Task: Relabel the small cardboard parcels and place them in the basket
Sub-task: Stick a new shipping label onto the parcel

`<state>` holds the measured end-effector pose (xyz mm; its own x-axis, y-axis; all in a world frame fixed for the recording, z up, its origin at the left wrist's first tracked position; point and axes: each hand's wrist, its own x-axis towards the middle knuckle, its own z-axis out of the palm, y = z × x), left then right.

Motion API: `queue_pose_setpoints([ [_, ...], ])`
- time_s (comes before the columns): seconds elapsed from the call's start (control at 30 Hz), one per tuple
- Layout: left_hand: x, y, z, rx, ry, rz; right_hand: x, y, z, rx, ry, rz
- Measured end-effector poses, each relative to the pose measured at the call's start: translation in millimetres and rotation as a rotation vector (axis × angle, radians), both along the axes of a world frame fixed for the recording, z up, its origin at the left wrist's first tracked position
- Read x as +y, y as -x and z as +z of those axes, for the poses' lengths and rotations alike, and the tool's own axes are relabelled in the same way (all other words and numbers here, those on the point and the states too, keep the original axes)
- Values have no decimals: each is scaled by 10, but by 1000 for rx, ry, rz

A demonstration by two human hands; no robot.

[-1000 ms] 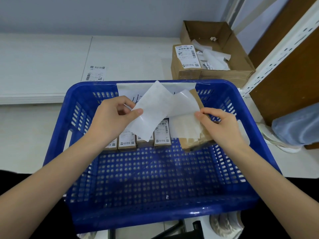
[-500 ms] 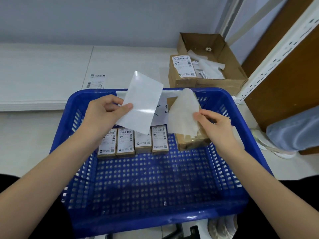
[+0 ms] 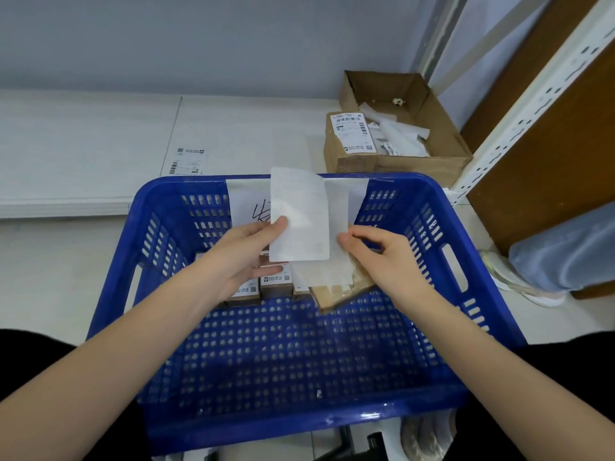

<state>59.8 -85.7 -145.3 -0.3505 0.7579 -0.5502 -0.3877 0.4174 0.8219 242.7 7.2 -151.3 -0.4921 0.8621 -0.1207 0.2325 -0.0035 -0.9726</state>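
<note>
Over the blue plastic basket (image 3: 466,254), my left hand (image 3: 246,257) pinches a blank white label sheet (image 3: 299,214) by its lower left corner, held upright. My right hand (image 3: 382,257) grips a small cardboard parcel (image 3: 342,291) together with a translucent backing paper (image 3: 327,274) that lies on it. The parcel is tilted above the basket floor. A row of labelled small parcels (image 3: 274,284) stands inside the basket, partly hidden behind my left hand.
An open cardboard box (image 3: 399,158) with paper scraps and a shipping label on its flap stands beyond the basket at the right. A loose printed label (image 3: 188,161) lies on the white surface at the back left. A white shelf upright (image 3: 519,128) rises at the right.
The white sheet has come fully apart from its backing. My left hand has carried it to the right and upright, close to my right hand. The backing has settled onto the parcel.
</note>
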Motion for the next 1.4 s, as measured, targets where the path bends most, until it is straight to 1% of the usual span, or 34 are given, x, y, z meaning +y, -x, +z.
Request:
queue_pose_setpoints([
  [0.13, -1, -64, -22, -55, -4, 21, -40, 30, -18, -12, -23, 21],
  [0.2, 3, -57, -30, -65, -16, 37, -36, 32, -21, -13, 1, 32],
  [0.37, 14, -48, -66, -53, -52, 70, -38, 24, 6, 8, 29, 54],
  [0.57, 31, -47, -68, -22, -111, 49, -46, 9, 39, 42, 78, 20],
  [0.67, 40, -20, -38, -3, -141, 63, -37, -9, 78, 58, 87, 40],
  [0.83, 40, 51, 23, 39, -194, 87, -29, -53, 219, 49, -31, 31],
  [0.97, 23, 50, 35, 72, -210, 103, -72, -107, 229, -19, -109, 7],
  [1.07, 3, 17, 25, 92, -201, 102, -110, -123, 228, -22, -129, 60],
  [1.2, -5, 28, 25, 105, -204, 103, -125, -129, 257, -125, -225, 218],
  [1.3, -5, 28, 23, 115, -204, 99, -128, -130, 203, -205, -310, 239],
  [1.4, 14, 12, 7, 127, -198, 98, -119, -132, 166, -282, -417, 214],
])
